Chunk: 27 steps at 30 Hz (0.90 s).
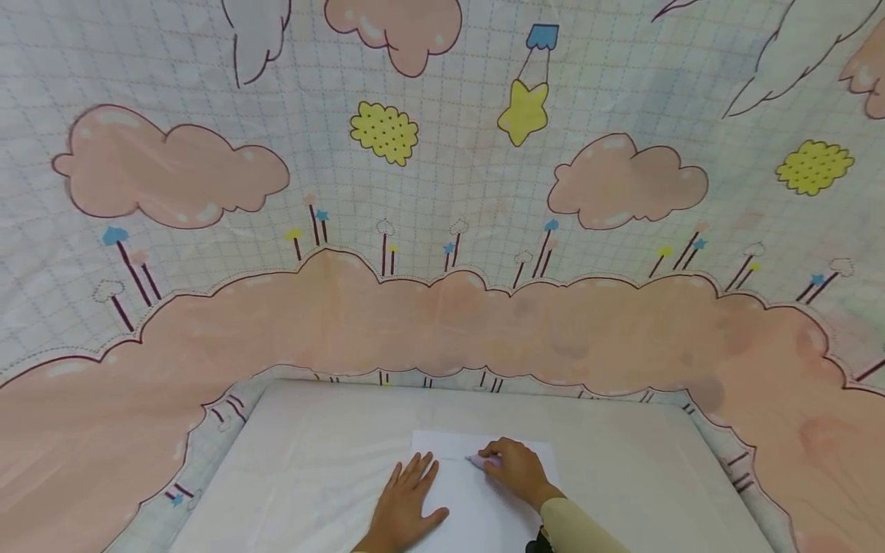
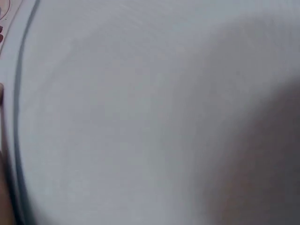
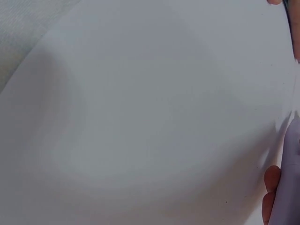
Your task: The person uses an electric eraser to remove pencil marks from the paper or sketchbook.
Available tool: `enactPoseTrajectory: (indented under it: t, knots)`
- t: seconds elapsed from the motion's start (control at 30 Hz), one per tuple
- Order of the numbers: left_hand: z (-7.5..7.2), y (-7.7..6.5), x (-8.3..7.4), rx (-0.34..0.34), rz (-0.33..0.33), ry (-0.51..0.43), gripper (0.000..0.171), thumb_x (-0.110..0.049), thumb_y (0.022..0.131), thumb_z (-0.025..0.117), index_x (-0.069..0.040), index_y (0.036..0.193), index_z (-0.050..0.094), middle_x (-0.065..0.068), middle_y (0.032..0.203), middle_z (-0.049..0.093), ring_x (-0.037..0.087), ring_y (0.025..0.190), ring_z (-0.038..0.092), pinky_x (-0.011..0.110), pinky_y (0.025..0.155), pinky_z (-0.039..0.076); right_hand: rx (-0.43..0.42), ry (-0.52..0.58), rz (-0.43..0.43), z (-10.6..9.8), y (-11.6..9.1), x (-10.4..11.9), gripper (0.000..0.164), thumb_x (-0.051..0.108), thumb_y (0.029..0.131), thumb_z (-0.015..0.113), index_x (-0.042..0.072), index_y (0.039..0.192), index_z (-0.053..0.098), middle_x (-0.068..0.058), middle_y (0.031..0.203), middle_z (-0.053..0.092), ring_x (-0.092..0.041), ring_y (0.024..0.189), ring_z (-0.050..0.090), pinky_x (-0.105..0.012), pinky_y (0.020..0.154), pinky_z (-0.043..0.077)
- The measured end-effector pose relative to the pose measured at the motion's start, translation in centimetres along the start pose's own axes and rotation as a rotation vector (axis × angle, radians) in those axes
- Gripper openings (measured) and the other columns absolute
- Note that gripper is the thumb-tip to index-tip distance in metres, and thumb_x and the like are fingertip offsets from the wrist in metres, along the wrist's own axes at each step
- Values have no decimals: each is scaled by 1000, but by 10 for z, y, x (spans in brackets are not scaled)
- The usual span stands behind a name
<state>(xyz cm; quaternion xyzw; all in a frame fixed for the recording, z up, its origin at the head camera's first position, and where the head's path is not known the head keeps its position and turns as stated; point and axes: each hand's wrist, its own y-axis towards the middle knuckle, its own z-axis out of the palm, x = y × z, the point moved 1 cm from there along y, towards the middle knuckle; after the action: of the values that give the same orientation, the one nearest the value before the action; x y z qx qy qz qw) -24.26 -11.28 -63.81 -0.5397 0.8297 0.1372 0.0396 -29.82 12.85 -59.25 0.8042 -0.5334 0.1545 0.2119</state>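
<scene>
Beside the flat left hand, the right hand pinches a tapered lilac pen, likely light, best held near its tip.

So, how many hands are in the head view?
2. The left hand lies spread across the left edge of the paper; the right hand holds a purple pen over its upper part.

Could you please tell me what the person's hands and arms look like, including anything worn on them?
The left hand and right hand are both ungloved. The right sleeve is plain and pale yellow-beige; a black item beside it is too cut off to identify. No left sleeve shows.
</scene>
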Motion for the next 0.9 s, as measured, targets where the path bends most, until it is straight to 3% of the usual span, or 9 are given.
enactPoseTrajectory:
  t: [0.13,0.23,0.33,0.47,0.57,0.67,0.8,0.9]
  knots:
    - [2,-2,-2,-70,10,-6,84,-73,88,46,-11,145,50,8,155,42,31,143,37,53,116,25,-4,20,3,-1,0,-1,13,19,83,76,19,97,77,5,96,72,-21,94,69,-43,81,56]
    - [6,-5,-2,-142,3,8,82,-72,88,47,-12,144,52,9,155,40,31,144,36,43,123,3,-10,28,-10,-1,1,-1,13,18,84,77,19,97,77,6,95,72,-20,93,69,-43,81,57]
    - [7,-10,0,-164,-21,0,78,-69,90,48,-12,143,52,9,156,39,32,144,35,30,120,-15,-19,28,-21,0,2,-1,13,18,84,76,19,97,77,7,94,72,-19,92,69,-42,80,57]
    - [6,-14,3,-100,-48,1,80,-70,91,45,-12,145,50,7,156,40,29,145,34,41,124,8,-28,26,-17,2,3,-2,14,18,83,76,19,97,77,6,94,72,-19,92,69,-41,79,57]
    - [7,-14,4,-42,-63,9,84,-74,90,40,-14,148,45,5,158,37,28,146,32,50,117,27,-24,25,-20,4,3,-3,14,18,83,76,20,97,77,6,94,72,-19,91,69,-40,79,57]
    - [9,-14,5,-30,-79,17,88,-78,89,35,-15,150,43,4,159,35,27,147,30,49,117,26,-20,29,-31,6,3,-3,14,18,83,76,20,97,77,6,95,72,-19,92,69,-40,80,57]
    - [12,-15,6,-66,-87,-1,91,-81,86,35,-17,150,43,3,159,35,25,147,30,40,123,9,-18,38,-23,8,4,-3,13,19,83,76,20,96,77,5,97,73,-20,93,70,-41,80,57]
    - [14,-14,6,-81,-81,-2,92,-82,85,35,-17,151,42,2,160,33,25,147,30,40,123,8,-13,34,-14,10,4,-3,14,20,83,76,21,97,77,6,98,73,-19,94,70,-40,80,57]
